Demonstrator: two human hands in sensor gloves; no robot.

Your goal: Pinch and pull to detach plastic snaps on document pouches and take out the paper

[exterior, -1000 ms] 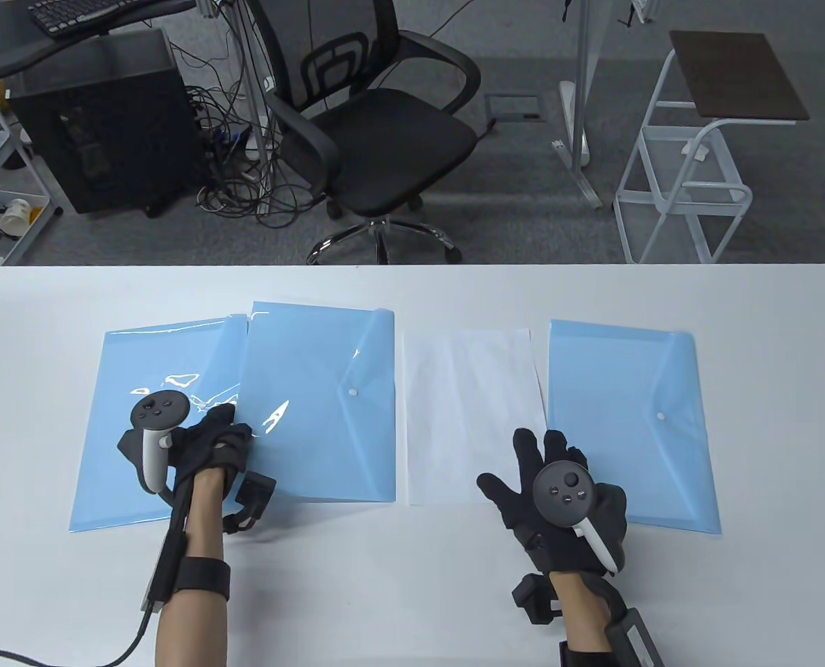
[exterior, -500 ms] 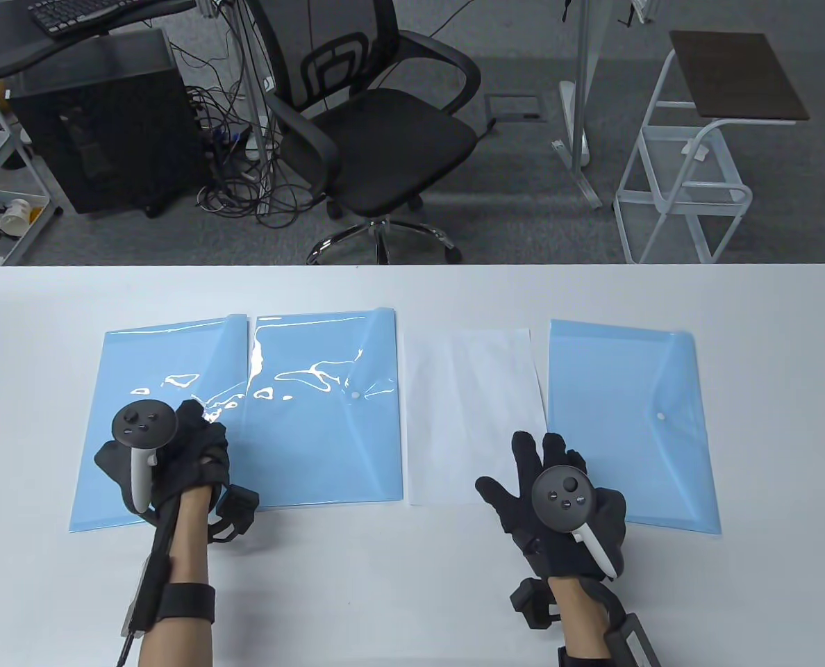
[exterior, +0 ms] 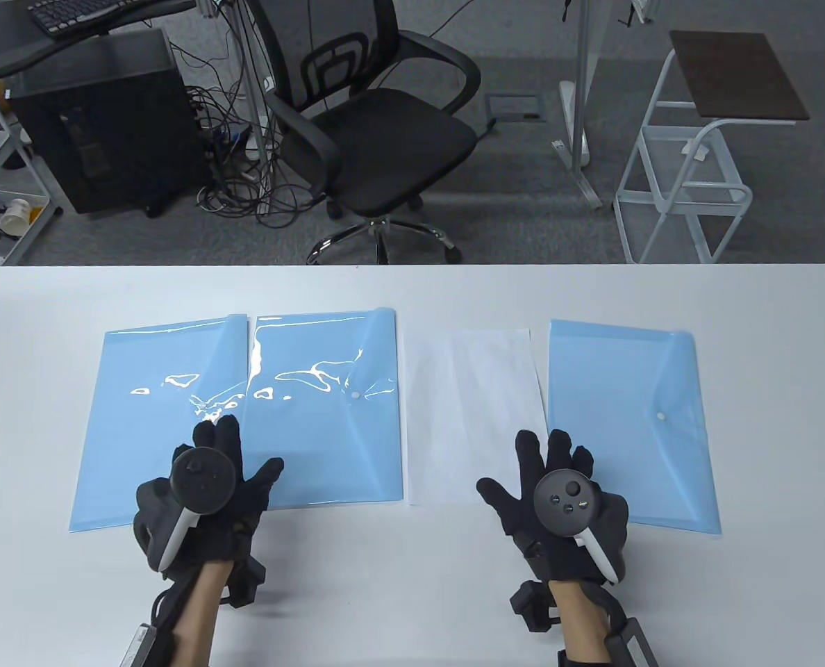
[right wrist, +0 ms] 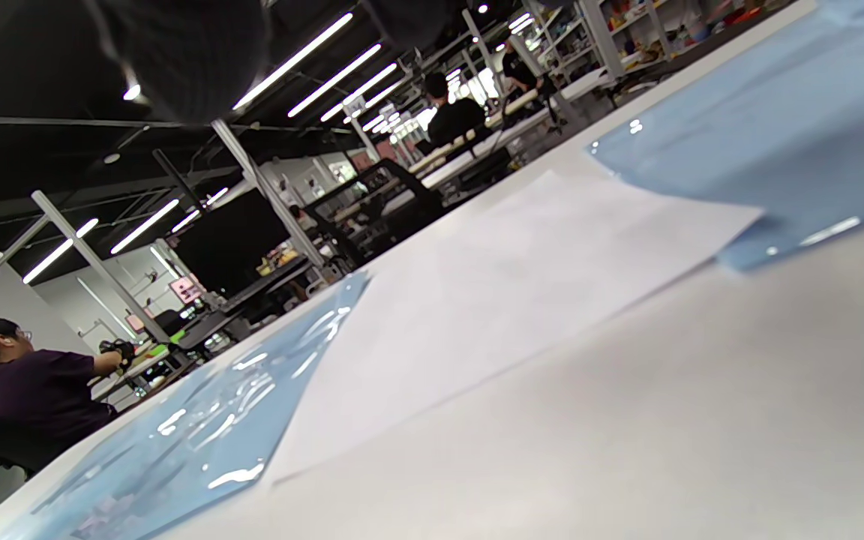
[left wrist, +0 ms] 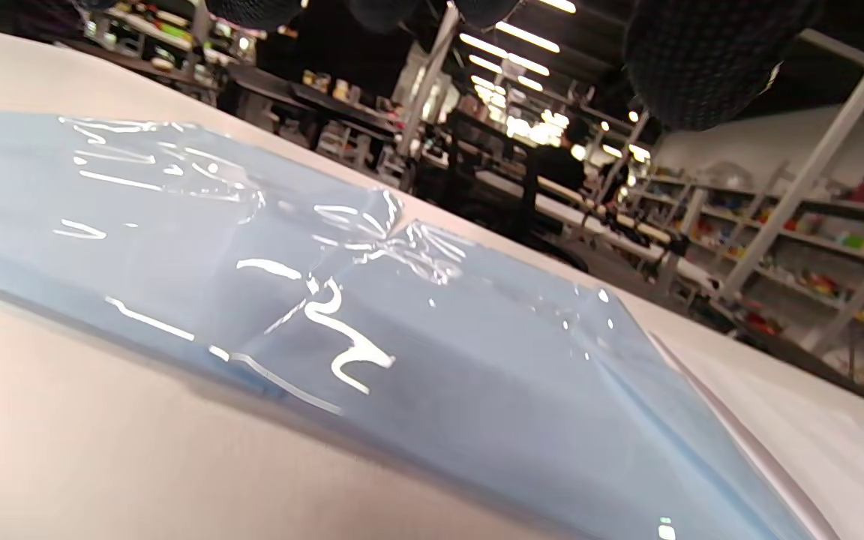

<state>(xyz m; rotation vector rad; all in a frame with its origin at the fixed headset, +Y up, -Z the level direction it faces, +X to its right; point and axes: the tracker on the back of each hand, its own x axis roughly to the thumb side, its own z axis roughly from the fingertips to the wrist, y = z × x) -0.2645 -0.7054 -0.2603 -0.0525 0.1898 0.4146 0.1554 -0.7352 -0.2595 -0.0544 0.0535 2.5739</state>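
Three blue document pouches lie flat on the white table (exterior: 412,590). The left pouch (exterior: 155,424) is partly covered by the middle pouch (exterior: 322,410), whose white snap (exterior: 355,394) shows near its right edge. The right pouch (exterior: 635,424) has its white snap (exterior: 660,416) fastened. A white paper sheet (exterior: 471,417) lies between the middle and right pouches. My left hand (exterior: 221,462) lies palm down, fingers spread, on the lower edges of the left and middle pouches. My right hand (exterior: 544,462) rests flat with straight fingers on the paper's lower right corner. Neither hand holds anything.
A black office chair (exterior: 378,118) stands beyond the table's far edge, with a computer tower (exterior: 100,118) and cables to its left and a white rack (exterior: 690,174) to its right. In the right wrist view a seated person (right wrist: 34,397) works at another bench.
My left hand let go of the middle pouch, which settled flat beside the paper. That hand drew back toward me and spread open palm down. My right hand stayed in place.
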